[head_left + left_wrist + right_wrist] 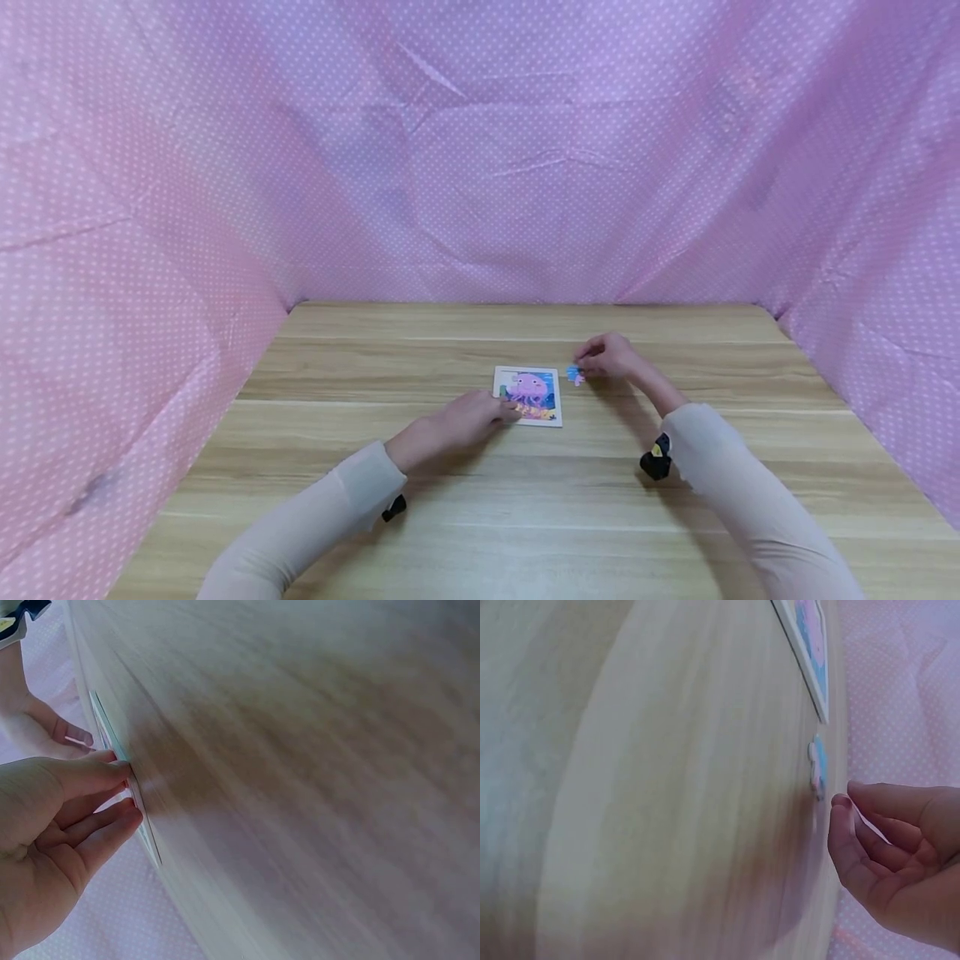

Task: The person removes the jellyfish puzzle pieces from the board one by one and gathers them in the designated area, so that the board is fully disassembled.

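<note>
A jigsaw puzzle board (560,423) with a white border and a pink jellyfish picture lies flat on the table. My left hand (474,414) reaches over the board's lower left part. In the left wrist view, the fingertips (133,815) of that hand touch the board at its near edge, with a gap between thumb and fingers. Just right of the board lies a blue-and-pink puzzle piece (817,766). Beside it is my right hand (609,356), its fingers loosely bent. In the right wrist view, thumb and forefinger tips (841,801) are close together, apart from the piece.
The wood-grain table (480,517) runs to a pink polka-dot cloth (480,208) hung around its back and sides. Black devices (656,465) are worn at both wrists, below light sleeves (742,492).
</note>
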Action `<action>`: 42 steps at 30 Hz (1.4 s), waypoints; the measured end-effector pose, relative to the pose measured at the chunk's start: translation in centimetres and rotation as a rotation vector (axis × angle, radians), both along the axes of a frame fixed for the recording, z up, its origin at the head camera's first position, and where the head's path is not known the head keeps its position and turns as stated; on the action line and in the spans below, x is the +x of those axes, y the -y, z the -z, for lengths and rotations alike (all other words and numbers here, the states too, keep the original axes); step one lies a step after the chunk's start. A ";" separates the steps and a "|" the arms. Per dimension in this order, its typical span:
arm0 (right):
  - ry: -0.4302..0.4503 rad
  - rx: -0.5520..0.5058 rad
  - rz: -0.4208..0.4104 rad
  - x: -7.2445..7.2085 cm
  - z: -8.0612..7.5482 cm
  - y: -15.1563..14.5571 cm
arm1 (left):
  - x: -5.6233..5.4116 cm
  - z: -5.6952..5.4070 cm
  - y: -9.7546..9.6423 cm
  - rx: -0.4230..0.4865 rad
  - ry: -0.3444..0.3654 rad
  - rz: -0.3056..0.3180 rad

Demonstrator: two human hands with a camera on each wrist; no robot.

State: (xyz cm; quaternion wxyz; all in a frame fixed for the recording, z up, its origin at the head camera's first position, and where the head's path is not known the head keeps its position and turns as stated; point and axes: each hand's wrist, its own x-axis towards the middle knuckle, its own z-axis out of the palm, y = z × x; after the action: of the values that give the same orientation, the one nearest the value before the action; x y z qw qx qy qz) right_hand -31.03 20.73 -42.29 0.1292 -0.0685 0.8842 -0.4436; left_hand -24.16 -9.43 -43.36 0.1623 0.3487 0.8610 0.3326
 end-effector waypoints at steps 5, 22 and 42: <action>-0.022 0.017 -0.018 0.1 -0.5 0.8 | -0.2 0.0 0.1 -0.033 -0.056 0.042; -0.082 0.029 -0.145 0.2 -1.0 3.7 | -0.5 0.0 0.2 0.035 0.146 -0.076; -0.088 0.080 -0.292 -0.1 -0.9 6.4 | -0.2 -0.1 0.0 -0.033 -0.088 0.111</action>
State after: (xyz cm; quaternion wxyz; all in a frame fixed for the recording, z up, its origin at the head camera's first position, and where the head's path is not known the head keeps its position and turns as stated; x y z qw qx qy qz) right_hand -31.08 14.32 -41.42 0.1564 -0.2105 0.8865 -0.3813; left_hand -24.35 -9.47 -43.27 0.1484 0.4076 0.8520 0.2931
